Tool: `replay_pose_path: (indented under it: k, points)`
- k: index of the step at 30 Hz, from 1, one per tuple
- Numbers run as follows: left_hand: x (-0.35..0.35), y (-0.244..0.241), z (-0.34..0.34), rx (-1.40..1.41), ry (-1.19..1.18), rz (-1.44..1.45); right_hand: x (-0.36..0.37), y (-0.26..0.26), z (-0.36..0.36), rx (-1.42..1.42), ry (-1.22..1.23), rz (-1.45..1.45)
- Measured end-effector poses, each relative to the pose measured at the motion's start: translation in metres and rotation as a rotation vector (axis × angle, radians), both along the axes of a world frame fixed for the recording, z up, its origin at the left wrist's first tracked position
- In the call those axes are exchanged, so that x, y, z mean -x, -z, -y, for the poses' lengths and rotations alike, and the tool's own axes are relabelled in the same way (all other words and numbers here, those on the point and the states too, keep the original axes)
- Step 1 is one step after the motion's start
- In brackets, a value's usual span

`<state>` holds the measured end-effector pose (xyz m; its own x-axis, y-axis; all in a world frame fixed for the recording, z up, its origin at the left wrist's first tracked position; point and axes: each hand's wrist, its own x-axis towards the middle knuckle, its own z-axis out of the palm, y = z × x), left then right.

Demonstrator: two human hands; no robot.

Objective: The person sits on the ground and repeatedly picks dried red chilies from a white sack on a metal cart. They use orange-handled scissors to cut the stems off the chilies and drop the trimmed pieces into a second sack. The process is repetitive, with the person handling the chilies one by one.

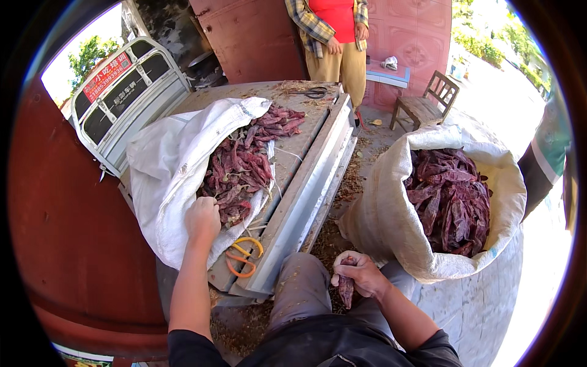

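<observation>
My left hand (203, 219) is at the lower edge of the heap of dried red chili peppers (238, 167), which spills from a white woven sack (176, 160) lying on the truck bed; its fingertips are partly hidden, so its hold cannot be told. Over my lap, my right hand (357, 274) is closed around a dried chili pepper (346, 291). Scissors with orange and yellow handles (243, 258) lie at the bed's near edge. To my right a large woven sack (380, 211) stands upright, its mouth rolled back, holding many dark dried chili peppers (451, 202).
Dark-handled scissors (314, 93) lie at the truck bed's far end. Beyond it stands a person (337, 46) in a plaid shirt. A wooden chair (424, 103) and a small table (390, 75) are behind the right sack. Another person (552, 137) is partly visible at far right. Plant debris covers the ground.
</observation>
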<state>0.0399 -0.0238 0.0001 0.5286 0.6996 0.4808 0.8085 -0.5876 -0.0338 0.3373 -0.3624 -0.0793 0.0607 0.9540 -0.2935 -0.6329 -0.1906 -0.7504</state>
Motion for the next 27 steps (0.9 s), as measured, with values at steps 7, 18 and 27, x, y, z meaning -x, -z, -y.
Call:
replay_pose_path:
  k: [7, 18, 27]
  points:
    - [-0.003, -0.024, 0.089, 0.085, 0.199, 0.436, 0.023, -0.042, -0.050, -0.012, 0.012, 0.206]
    - [-0.052, 0.029, 0.182, 0.951, 0.410, 0.875, 0.030, -0.085, -0.077, -0.177, -0.223, 0.843]
    - [-0.066, 0.018, 0.172, 1.060, 0.615, 0.817, 0.024, -0.095, -0.068, -0.307, -0.393, 1.248]
